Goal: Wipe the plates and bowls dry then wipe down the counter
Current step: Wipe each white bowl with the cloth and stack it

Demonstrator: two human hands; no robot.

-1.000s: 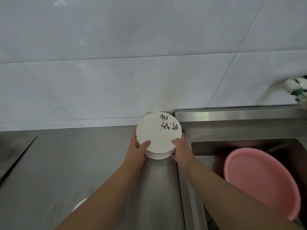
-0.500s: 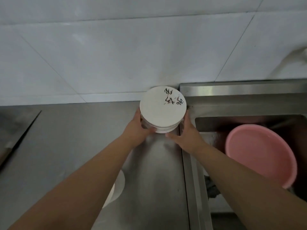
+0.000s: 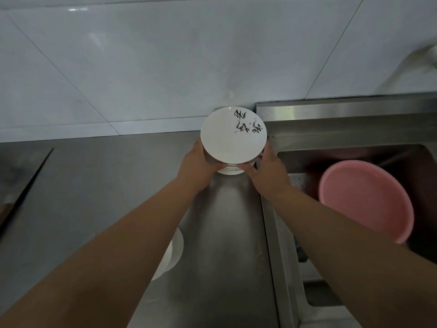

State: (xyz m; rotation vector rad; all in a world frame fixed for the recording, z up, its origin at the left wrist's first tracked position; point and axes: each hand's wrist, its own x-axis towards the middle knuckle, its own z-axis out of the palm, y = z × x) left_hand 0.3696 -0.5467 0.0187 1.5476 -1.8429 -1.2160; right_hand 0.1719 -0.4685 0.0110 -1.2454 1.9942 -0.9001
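Since half a second ago the right hand (image 3: 267, 171) has closed back onto the stack of plates (image 3: 229, 138), which both hands now grip, the left hand (image 3: 196, 166) opposite, on the counter (image 3: 94, 185) just left of the rear corner of the sink (image 3: 354, 110).

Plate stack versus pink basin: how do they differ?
The white ceramic plate stack, gripped by left hand and right hand, is on the steel counter; the pink plastic basin leans in the sink, untouched. Its top plate bears black markings; the basin is plain. Both are round.
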